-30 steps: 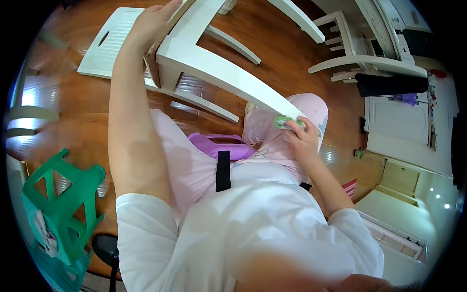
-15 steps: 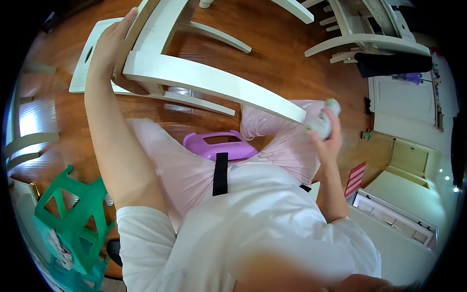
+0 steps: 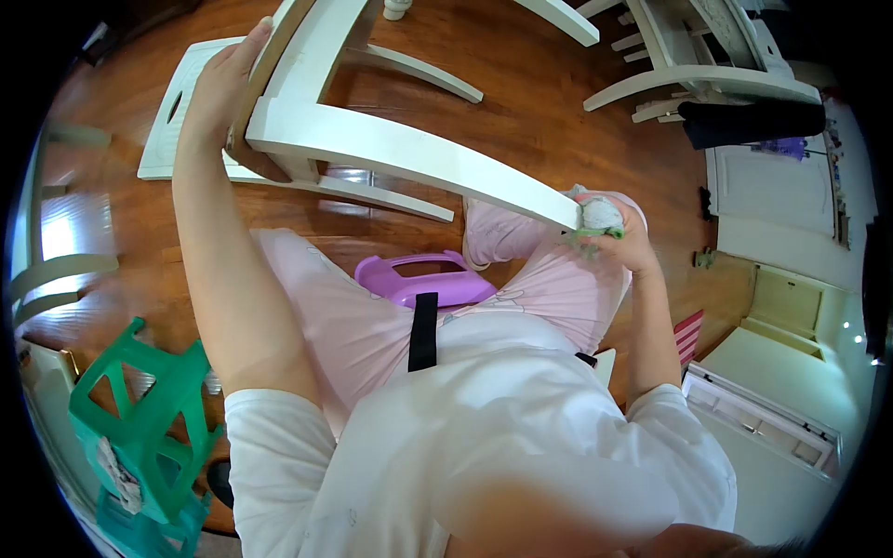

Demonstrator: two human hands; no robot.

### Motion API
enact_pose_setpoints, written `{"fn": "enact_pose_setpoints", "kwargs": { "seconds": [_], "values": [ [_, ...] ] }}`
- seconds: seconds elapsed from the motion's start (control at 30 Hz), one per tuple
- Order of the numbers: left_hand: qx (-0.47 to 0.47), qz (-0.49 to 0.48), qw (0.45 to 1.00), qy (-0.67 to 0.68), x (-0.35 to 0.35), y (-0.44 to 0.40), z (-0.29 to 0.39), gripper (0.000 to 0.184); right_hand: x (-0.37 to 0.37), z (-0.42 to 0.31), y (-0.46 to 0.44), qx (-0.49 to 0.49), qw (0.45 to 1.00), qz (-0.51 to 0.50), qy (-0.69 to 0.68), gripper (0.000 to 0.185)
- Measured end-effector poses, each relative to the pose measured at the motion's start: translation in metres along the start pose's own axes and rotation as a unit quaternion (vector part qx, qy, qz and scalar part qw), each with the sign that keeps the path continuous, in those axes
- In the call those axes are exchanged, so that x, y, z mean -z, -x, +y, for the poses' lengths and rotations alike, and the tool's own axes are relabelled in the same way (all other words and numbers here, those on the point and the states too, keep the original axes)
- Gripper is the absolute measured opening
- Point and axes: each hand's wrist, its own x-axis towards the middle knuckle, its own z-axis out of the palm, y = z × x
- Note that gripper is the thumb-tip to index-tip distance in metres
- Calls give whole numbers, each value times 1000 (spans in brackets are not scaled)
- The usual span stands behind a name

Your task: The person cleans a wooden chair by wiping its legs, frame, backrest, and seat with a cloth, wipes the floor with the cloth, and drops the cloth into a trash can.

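Observation:
A white wooden chair (image 3: 419,140) lies tipped over in front of me, one long leg reaching toward my right side. My left hand (image 3: 223,84) grips the edge of its seat at the upper left, thumb along the rim. In my right hand (image 3: 635,244) is a crumpled white-and-green cloth (image 3: 600,215), pressed around the tip of that leg. Part of the leg's end is hidden under the cloth.
A purple plastic stool (image 3: 423,279) is between my legs. Green plastic stools (image 3: 153,418) stand at lower left, a grey rag (image 3: 119,476) on one. Behind the chair is a white panel with a slot (image 3: 167,139). More white furniture (image 3: 698,79) stands at upper right.
My right hand has brought the cloth down and left onto the tip of the chair leg. My left hand keeps its hold, and the chair appears nearly still.

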Motion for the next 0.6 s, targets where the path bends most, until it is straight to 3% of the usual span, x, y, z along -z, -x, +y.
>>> {"fn": "enact_pose_setpoints", "kwargs": {
  "seconds": [0.07,0.17,0.2,0.27,0.3,0.37,0.47,0.6],
  "values": [
    [-7,15,1000,13,1,-3,-5,67,2,10,2,-57,985,48,-157,51],
    [-14,12,1000,16,-2,11,10,58,-1,27,14,-126,955,44,-266,49],
    [-7,20,999,-47,-6,23,28,58,-9,26,17,-139,930,39,-338,50],
    [-28,22,991,-126,-1,21,25,66,-32,13,17,-143,923,70,-352,51],
    [15,53,994,-91,-6,33,36,64,-41,9,16,-145,914,110,-363,53],
    [-19,10,998,-55,0,43,42,63,-44,10,13,-150,917,98,-356,53],
    [36,5,998,42,-6,27,28,62,-43,16,15,-143,926,124,-328,51],
    [-15,19,999,-27,-5,22,25,62,-41,13,14,-137,924,114,-337,51]
  ]
}}
